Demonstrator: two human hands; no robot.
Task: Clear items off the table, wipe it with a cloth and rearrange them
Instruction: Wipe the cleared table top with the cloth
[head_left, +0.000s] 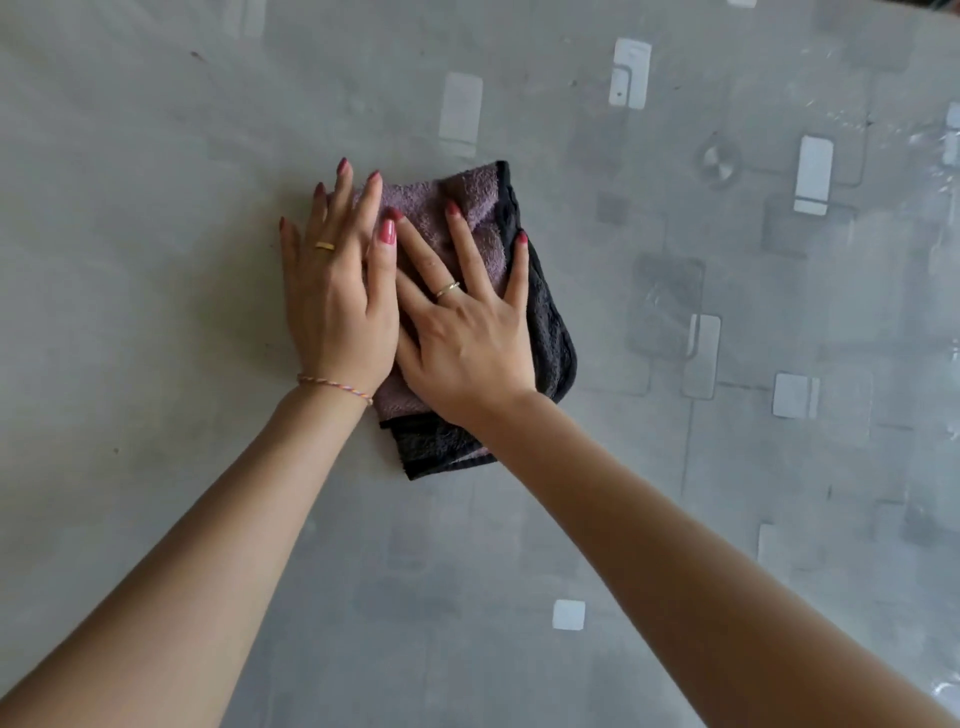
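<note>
**Cloth pressed flat under both hands on the grey table**

While both arms are stretched forward over the table, a folded cloth is pinned beneath two flat palms near the middle of the view. The cloth is seen to be mauve on its upper face and dark grey to black along its right side and near edge, with a dark hem running down the far right corner. It is laid directly on the table surface, and part of it is hidden under the hands.

The left hand is spread open with fingers extended and slightly fanned; nothing is gripped by it. Its palm and thumb side are rested on the left part of the cloth, while its outer fingers are reached past the cloth's edge onto the bare table. A gold ring is worn on one finger and a thin braided bracelet is seen at the wrist.

The right hand is likewise held open and flat, with nothing closed in it. It is pressed on the centre of the cloth, its fingers splayed across the mauve face and onto the dark hem. A ring is worn on it too. The two hands are touching, the left thumb lying over the right hand's index finger.

The table is covered in a grey, glossy sheet patterned with pale and dark rounded rectangles, and glare is visible toward the right edge.
</note>
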